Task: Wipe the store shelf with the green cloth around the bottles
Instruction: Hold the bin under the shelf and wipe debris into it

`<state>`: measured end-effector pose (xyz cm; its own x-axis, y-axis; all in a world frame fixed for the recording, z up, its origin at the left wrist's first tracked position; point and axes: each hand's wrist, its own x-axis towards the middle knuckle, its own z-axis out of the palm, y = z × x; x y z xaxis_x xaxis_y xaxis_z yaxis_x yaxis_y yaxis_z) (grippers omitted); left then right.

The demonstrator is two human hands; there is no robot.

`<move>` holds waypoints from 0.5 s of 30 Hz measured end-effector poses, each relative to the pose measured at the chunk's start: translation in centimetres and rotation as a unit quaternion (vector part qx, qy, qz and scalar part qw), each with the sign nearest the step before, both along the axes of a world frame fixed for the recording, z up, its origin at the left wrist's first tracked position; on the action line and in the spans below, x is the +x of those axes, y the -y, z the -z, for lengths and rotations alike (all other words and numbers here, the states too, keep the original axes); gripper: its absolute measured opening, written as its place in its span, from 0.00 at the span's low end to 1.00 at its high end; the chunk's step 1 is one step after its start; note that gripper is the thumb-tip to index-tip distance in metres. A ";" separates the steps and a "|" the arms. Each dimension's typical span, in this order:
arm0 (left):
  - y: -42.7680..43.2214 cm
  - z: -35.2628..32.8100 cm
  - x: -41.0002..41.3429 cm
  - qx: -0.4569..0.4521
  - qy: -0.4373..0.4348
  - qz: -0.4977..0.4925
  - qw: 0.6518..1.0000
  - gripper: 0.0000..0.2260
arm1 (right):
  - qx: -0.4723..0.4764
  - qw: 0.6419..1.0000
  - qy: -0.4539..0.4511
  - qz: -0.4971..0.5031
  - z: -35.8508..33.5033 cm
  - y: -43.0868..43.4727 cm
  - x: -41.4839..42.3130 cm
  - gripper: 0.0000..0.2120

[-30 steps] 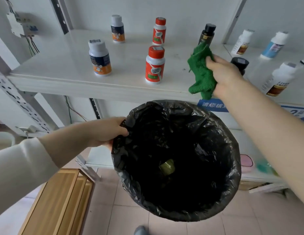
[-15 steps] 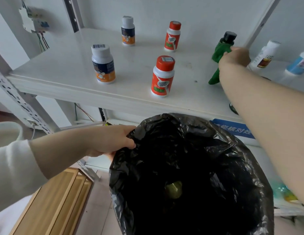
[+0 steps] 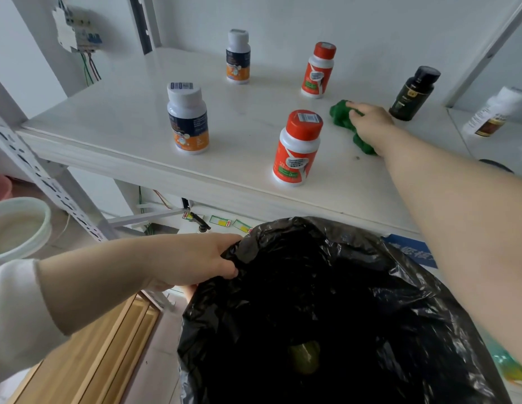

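Shifted left from the black bottle (image 3: 412, 93), clutching green cloth (image 3: 341, 115) against shelf (image 3: 122, 118) with right hand (image 3: 372, 125), gripping bag (image 3: 356, 252) rim with left hand (image 3: 195, 258). Sweep toward the front edge, skirting the 2 red-capped bottles (image 3: 297, 147).

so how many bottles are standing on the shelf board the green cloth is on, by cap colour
white-cap bottles: 2
red-cap bottles: 2
black-cap bottle: 1
total: 5, leaving out the white bottle past the seam on the right

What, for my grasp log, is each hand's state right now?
Left hand: grips the rim of the black bag.
Right hand: holds the green cloth against the shelf.
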<state>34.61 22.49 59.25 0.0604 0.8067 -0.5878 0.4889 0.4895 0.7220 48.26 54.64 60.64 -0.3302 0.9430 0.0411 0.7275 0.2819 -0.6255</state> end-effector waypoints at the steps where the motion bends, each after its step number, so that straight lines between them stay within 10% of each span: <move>1: 0.0 0.0 0.0 -0.004 0.014 -0.004 1.000 0.17 | -0.001 1.000 0.001 -0.020 0.1 0.0 0.3 0.17; 15: 0.0 -0.1 0.1 -0.006 0.083 -0.011 0.996 0.14 | -0.015 0.989 -0.035 -0.141 0.2 7.8 3.3 0.15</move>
